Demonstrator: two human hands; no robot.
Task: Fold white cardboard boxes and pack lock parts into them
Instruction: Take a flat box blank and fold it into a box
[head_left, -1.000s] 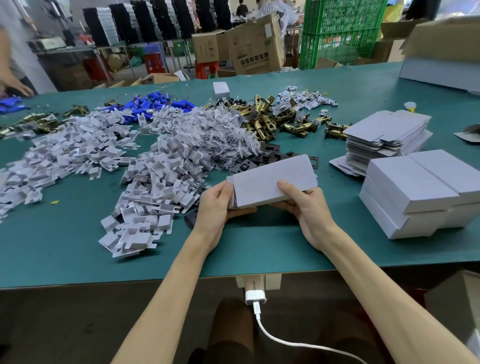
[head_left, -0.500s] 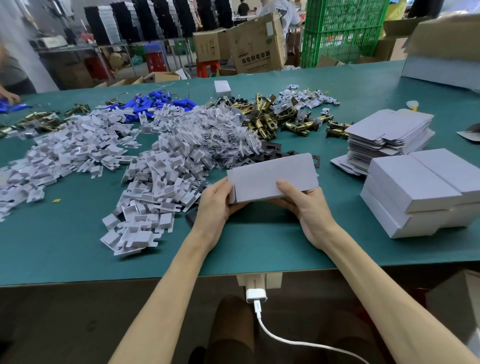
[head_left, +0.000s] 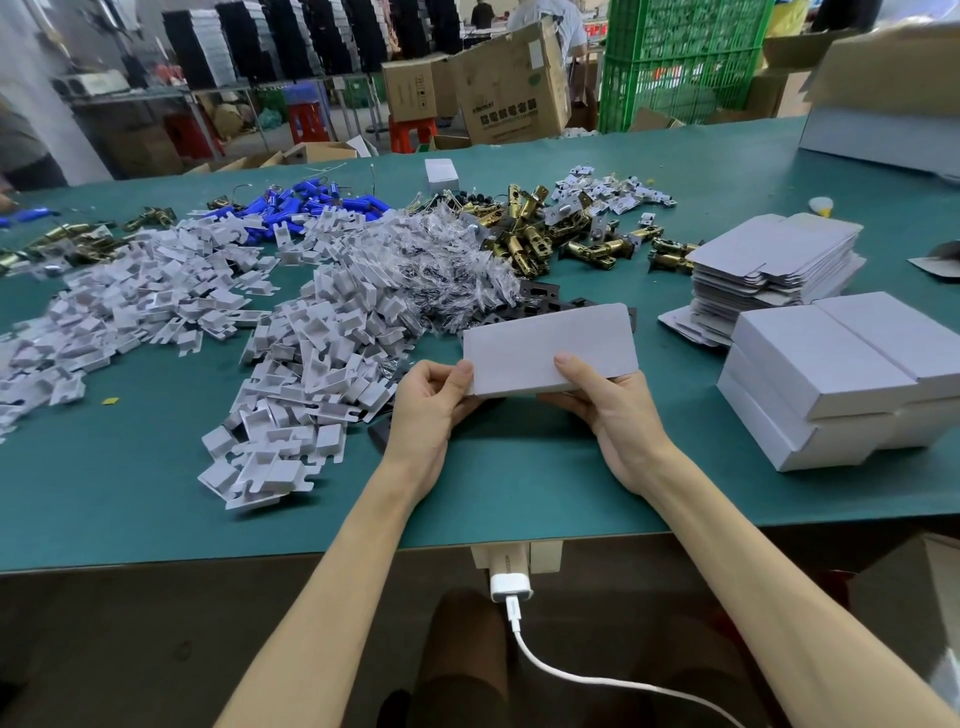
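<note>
Holding a white cardboard box (head_left: 550, 348) broad face up, just off the surface (head_left: 156, 509), near its front edge. Gripping the box's left end with the left hand (head_left: 426, 410): thumb on top at the corner, other fingers (head_left: 418, 376) curled underneath. Gripping its near edge with the right hand (head_left: 613, 410): thumb laid on the top face, remaining fingers tucked beneath, so both sets clamped on the box.

Just beyond the fingers, showing past the box's far edge: black plates (head_left: 540, 299). Just left of the left fingers: a heap of white card inserts (head_left: 291, 384). Farther out from there: clear bagged pieces (head_left: 441, 270), brass latch parts (head_left: 524, 234) and blue parts (head_left: 301, 205). Right of the right fingers, apart from them: stacked folded boxes (head_left: 831, 374), with a pile of flat blanks (head_left: 774, 260) behind.

Well beyond the fingers, past the surface's far edge: a brown carton (head_left: 514, 88) printed with dark characters, too blurred to read.
</note>
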